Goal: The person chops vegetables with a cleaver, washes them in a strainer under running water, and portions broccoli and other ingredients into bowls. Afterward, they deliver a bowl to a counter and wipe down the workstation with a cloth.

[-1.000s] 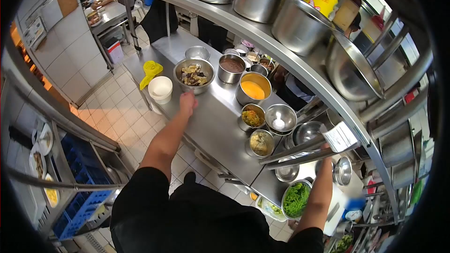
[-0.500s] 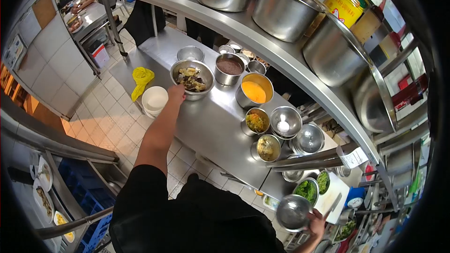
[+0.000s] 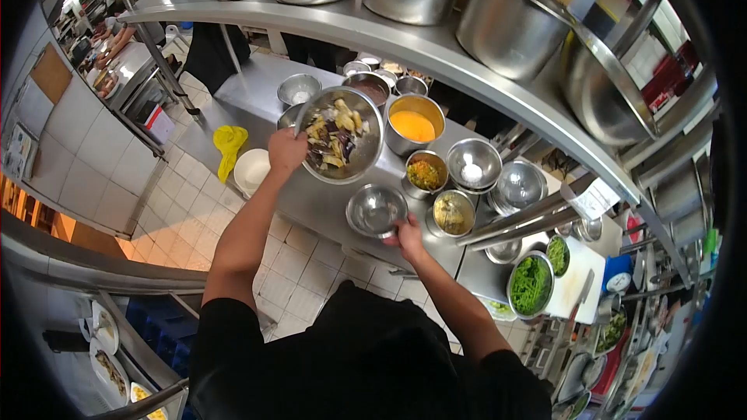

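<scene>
My left hand [image 3: 288,151] is closed on the near-left rim of a large steel mixing bowl [image 3: 364,157], tilted to the right above the counter. Inside it lie purple and yellowish pieces that look like cut eggplant [image 3: 336,136]. Gripped at its right edge by my right hand [image 3: 408,239] is a smaller steel bowl [image 3: 377,211] with nothing visible in it. That bowl hangs just below and to the right of the large one, at the counter's near edge. A pot of orange liquid [image 3: 412,126] stands beyond the bowls.
Pots of chopped seasonings [image 3: 425,174] and stacked steel bowls [image 3: 520,183] stand on the steel counter [image 3: 311,206]. Greens [image 3: 531,284] sit near a cutting board [image 3: 576,280] with a knife. A yellow cloth [image 3: 229,148] lies left. Overhead, a shelf [image 3: 327,23] carries large pots.
My left hand has lifted and tilted the large bowl, moving it right. My right hand has carried the small bowl from the lower right toward it.
</scene>
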Demonstrator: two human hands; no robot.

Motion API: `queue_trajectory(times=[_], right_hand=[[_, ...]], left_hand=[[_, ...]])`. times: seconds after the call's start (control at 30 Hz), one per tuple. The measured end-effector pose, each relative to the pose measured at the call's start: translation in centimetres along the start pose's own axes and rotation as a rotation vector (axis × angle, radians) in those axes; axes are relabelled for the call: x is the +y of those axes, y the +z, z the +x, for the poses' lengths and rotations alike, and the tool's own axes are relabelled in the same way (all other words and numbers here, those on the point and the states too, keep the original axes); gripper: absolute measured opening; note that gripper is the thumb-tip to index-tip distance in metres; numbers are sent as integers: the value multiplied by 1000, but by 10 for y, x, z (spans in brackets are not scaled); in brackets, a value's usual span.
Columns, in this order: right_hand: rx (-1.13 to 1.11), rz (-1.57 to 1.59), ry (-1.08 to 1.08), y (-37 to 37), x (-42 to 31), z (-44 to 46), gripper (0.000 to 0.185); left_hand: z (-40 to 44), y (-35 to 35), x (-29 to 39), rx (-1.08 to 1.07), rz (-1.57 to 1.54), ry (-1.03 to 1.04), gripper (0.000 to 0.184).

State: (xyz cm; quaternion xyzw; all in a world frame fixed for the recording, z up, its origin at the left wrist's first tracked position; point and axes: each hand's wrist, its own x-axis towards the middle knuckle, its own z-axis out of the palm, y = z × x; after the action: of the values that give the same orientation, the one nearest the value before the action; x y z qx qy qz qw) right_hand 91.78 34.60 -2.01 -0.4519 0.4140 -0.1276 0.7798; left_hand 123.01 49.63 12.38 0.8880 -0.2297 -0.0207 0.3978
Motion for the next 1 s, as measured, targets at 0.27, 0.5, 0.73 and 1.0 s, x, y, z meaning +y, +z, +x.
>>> queue_trajectory(times=[0.27, 0.5, 0.73, 1.0], right_hand=[[24, 165, 13, 33, 10, 10, 39], [53, 214, 79, 18, 23, 11, 43], [52, 218, 123, 8, 20, 5, 58], [28, -8, 162, -15, 11, -30, 57]], left_hand=[[-91, 43, 12, 37, 309, 511, 23], [-93, 58, 24, 132, 336, 758, 14], [-72, 49, 31, 244, 300, 800, 11], [-10, 47, 0, 322, 116, 359, 15]])
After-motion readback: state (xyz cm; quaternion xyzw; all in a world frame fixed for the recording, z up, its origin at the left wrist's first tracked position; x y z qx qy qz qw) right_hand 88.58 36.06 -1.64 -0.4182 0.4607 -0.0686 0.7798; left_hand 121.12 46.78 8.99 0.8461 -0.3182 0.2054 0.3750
